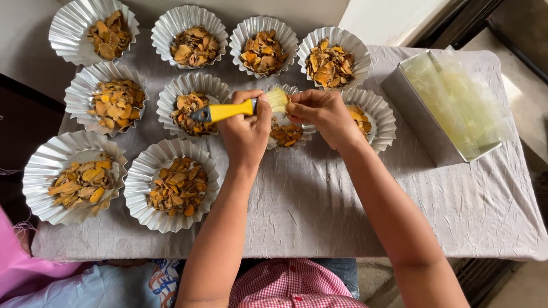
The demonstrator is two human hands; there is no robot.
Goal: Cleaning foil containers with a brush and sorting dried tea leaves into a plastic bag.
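Two hands meet over the middle of the table. The left hand is closed around a brush with a yellow handle, and the handle points to the left. The right hand pinches the pale bristles between its fingertips, so both hands are busy with the brush itself and not with a mould.

Just under the hands stands a fluted foil mould with dried yellow-orange slices; it is half hidden. To its right another filled mould touches it. Around them, to the left and on the far side, eight more foil moulds already hold the same slices, for example the near one. So filling looks complete in all ten, as far as I can judge. On the far right stands a rectangular metal tin with a clear plastic sheet inside. A grey wrinkled cloth covers the table.
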